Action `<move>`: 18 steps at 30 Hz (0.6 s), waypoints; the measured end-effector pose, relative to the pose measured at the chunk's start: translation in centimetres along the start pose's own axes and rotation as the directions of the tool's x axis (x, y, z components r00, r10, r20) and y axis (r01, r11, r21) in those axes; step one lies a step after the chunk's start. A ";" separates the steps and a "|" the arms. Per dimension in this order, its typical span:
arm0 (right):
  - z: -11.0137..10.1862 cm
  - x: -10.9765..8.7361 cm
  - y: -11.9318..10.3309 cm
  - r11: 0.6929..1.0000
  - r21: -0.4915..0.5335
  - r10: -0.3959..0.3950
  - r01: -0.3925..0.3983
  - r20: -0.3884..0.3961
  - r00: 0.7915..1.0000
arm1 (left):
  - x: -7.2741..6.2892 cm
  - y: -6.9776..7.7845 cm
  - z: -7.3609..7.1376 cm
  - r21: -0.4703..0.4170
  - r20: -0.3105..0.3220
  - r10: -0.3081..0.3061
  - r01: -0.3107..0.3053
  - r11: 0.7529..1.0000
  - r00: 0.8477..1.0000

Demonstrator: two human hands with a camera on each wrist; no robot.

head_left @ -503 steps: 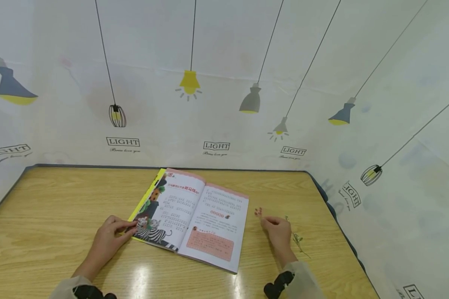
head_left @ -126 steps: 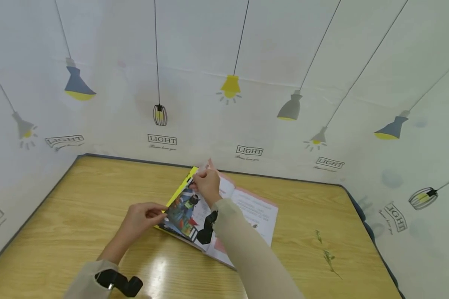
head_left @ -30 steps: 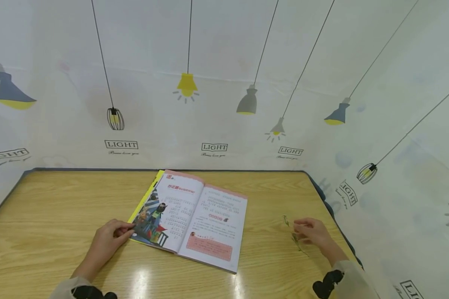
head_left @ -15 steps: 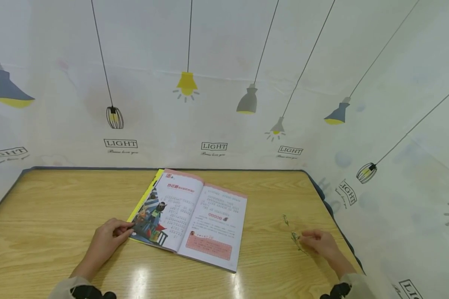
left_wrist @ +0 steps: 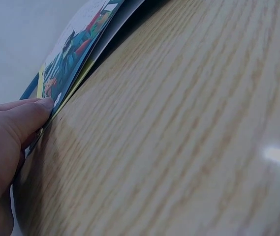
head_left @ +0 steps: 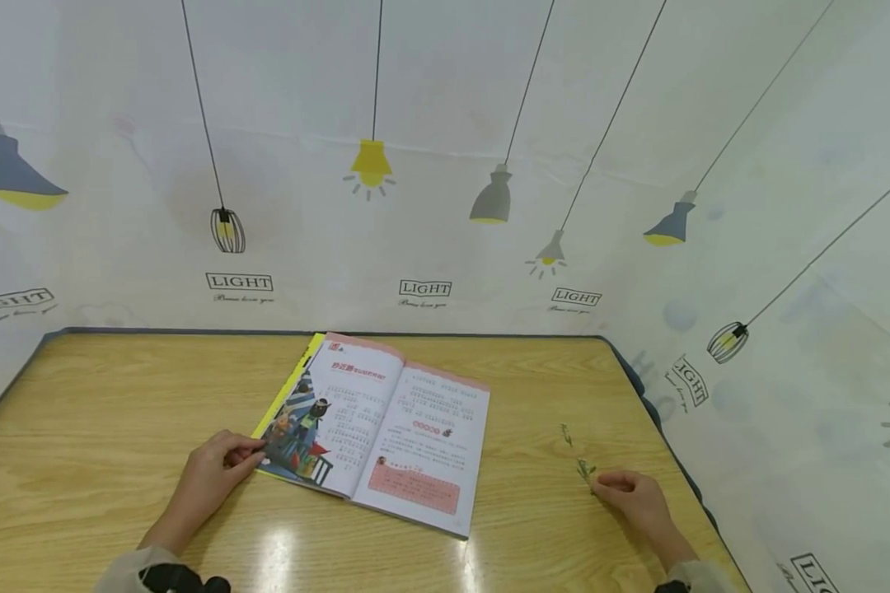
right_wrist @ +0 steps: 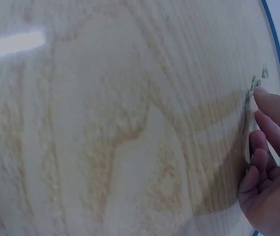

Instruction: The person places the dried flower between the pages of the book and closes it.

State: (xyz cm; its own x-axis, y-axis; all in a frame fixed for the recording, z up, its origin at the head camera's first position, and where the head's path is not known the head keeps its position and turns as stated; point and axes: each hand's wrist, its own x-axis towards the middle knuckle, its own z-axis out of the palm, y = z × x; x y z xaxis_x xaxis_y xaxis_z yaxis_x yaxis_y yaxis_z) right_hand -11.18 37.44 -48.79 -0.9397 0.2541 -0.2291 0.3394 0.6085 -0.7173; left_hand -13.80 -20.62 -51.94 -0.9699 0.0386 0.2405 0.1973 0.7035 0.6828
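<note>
An open book with pink-topped pages and a yellow cover edge lies on the table. My left hand holds its left edge; in the left wrist view, the thumb presses on the illustrated page and the fingers are mostly hidden. To the right of the book lies a thin dried green sprig, with a small leafy part above it; I cannot tell whether they join. My right hand pinches the sprig's lower stem between thumb and forefinger, the other fingers curled in.
The wood-grain table has a dark blue edge. Behind it and to the right hangs a pale wall covering printed with lamps. Light glares off the tabletop near the front.
Earlier my right hand held a small reddish sprig, now out of sight. A leaf was turned left, hiding the zebra picture. Lately my right hand lowered to the green sprig and took its stem.
</note>
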 end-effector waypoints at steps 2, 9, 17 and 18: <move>0.2 -0.1 0.1 1.000 0.008 0.012 -0.012 -0.013 1.000 | 0.0 0.0 0.0 0.000 0.005 -0.004 0.004 1.000 1.000; 0.7 -0.2 0.4 0.999 -0.035 -0.017 0.015 -0.060 0.998 | 0.0 0.1 -0.1 -0.004 0.011 -0.010 0.010 1.000 1.000; 0.9 -0.3 0.4 0.998 -0.056 -0.018 0.014 -0.066 0.998 | 0.0 -0.1 0.1 0.004 -0.012 0.008 -0.008 1.000 1.000; 0.9 -0.3 0.4 0.998 -0.065 -0.018 0.014 -0.069 0.997 | 0.0 -0.2 0.1 0.004 -0.012 0.007 -0.007 1.000 1.000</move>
State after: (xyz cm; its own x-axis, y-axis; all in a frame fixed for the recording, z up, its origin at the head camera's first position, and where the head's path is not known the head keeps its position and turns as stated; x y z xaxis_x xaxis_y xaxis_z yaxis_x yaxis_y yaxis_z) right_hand -10.81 36.92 -49.63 -0.9404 0.2945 -0.1699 0.3286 0.6591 -0.6764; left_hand -13.84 -20.67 -52.11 -0.9668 0.0350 0.2531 0.2031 0.7062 0.6782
